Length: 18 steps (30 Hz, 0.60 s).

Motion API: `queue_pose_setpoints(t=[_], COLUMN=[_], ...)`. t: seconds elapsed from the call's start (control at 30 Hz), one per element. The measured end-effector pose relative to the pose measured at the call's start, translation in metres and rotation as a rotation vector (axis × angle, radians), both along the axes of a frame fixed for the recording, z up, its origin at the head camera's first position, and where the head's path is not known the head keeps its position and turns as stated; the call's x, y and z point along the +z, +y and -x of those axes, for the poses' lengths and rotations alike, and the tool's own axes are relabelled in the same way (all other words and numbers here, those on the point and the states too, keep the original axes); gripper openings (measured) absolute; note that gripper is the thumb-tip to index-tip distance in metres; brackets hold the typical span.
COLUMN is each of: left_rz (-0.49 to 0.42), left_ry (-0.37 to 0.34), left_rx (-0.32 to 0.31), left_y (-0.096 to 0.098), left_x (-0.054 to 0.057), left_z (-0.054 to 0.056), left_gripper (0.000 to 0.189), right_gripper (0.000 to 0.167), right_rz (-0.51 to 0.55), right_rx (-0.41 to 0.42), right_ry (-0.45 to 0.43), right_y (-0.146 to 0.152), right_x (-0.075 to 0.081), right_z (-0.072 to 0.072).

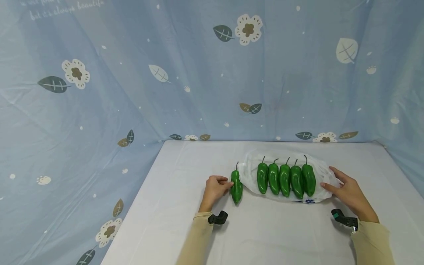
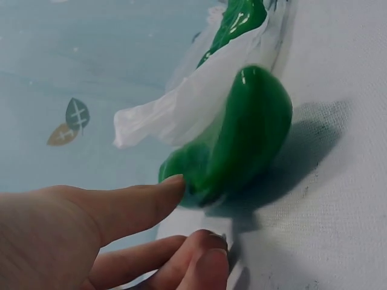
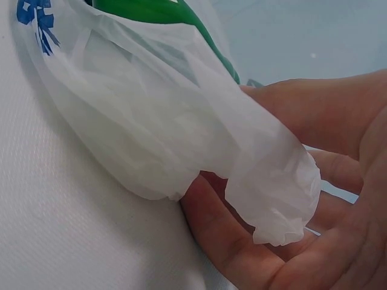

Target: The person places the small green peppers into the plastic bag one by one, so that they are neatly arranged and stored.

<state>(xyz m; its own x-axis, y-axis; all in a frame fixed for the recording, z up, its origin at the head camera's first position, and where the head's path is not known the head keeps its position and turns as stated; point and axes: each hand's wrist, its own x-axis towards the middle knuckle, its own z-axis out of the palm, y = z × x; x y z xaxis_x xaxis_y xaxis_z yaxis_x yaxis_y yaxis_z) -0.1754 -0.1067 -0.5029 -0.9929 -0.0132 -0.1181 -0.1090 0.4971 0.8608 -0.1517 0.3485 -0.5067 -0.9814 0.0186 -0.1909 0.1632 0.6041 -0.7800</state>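
Note:
A green pepper (image 1: 236, 189) with a thin dark stem lies on the white tabletop, just left of a white plastic bag (image 1: 250, 184). My left hand (image 1: 215, 190) is beside this pepper, one digit touching its side; the other fingers bend below it in the left wrist view. Several more green peppers (image 1: 285, 180) lie side by side on the bag, stems away from me. At the bag's right end is my right hand (image 1: 350, 192), thumb and fingers spread around the crumpled plastic. In the right wrist view a bag flap (image 3: 272, 175) hangs between them.
White cloth covers the table (image 1: 265, 235). A blue curtain (image 1: 205, 73) printed with leaves and flowers rises behind the table and along its left side. Dark printing (image 1: 309, 201) shows on the bag's near edge. Each wrist wears a small black camera mount (image 1: 218, 218).

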Motion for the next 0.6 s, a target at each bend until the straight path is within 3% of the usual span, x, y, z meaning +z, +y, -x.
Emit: queue_pose_setpoints(t=[0.6], left_rz=[-0.004], left_ry=[-0.019], left_rx=[-0.065], left_y=[0.013], left_x=[0.002], left_z=[0.000], left_gripper=[0.033], right_gripper=[0.092], right_rz=[0.003], right_rx=[0.002], right_ry=[0.014], right_y=[-0.002], right_x=[0.002], right_z=[-0.001])
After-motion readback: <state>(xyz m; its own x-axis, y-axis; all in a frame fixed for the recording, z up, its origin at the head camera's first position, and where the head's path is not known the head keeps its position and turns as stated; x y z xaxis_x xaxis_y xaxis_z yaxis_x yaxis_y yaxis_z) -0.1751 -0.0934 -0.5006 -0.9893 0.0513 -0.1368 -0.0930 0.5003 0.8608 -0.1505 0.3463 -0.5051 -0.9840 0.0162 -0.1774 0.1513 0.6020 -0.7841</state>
